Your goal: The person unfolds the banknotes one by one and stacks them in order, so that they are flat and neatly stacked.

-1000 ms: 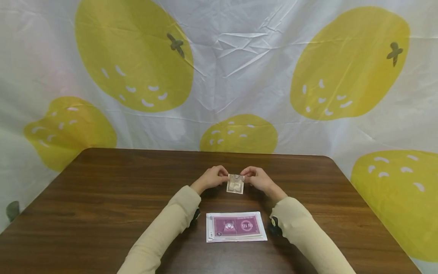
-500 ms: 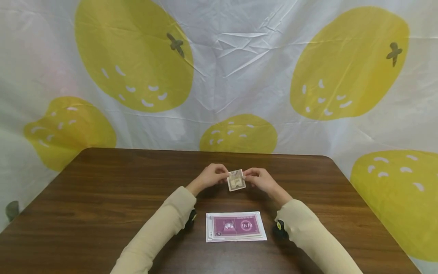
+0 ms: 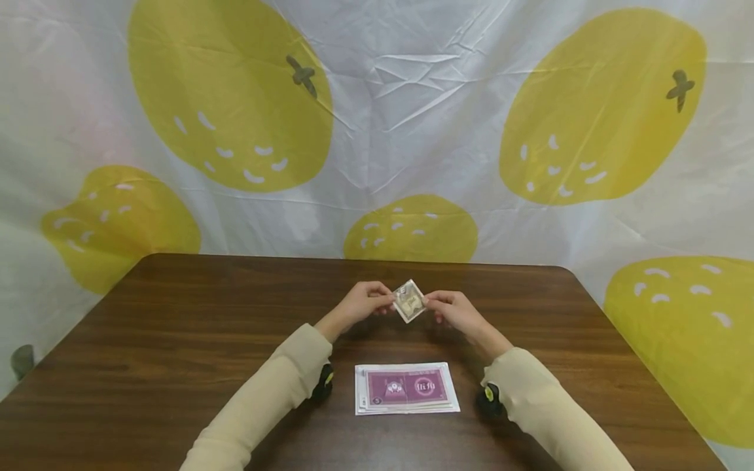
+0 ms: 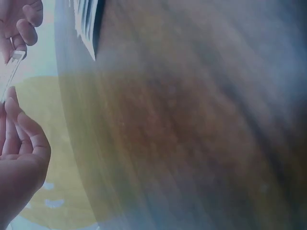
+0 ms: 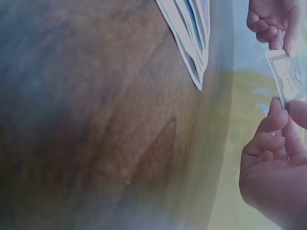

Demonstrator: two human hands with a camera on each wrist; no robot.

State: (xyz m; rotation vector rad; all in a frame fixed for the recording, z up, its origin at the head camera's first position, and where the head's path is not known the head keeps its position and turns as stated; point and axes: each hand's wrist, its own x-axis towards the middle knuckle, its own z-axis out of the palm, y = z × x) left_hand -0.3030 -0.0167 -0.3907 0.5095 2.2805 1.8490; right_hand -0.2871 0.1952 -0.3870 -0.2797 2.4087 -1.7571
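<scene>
A small folded banknote, brownish-yellow with a pale edge, is held up above the table, turned so one corner points upward. My left hand pinches its left corner between thumb and fingers. Opposite, my right hand pinches the right corner. The right wrist view shows the printed face of the banknote stretched between both sets of fingertips. Seen from the left wrist, the banknote is nearly edge-on and cut off by the frame. Between the forearms lies a stack of paper notes with a purple one on top.
The dark wooden table extends to a curtain printed with large yellow fruit. Black wrist cameras are strapped at the cuffs of both cream sleeves. A dark rounded object stands beyond the table's left edge.
The folded banknote has rotated from upright square to a diamond and risen slightly. Both forearms have spread outward a little. The stack of notes has stayed put.
</scene>
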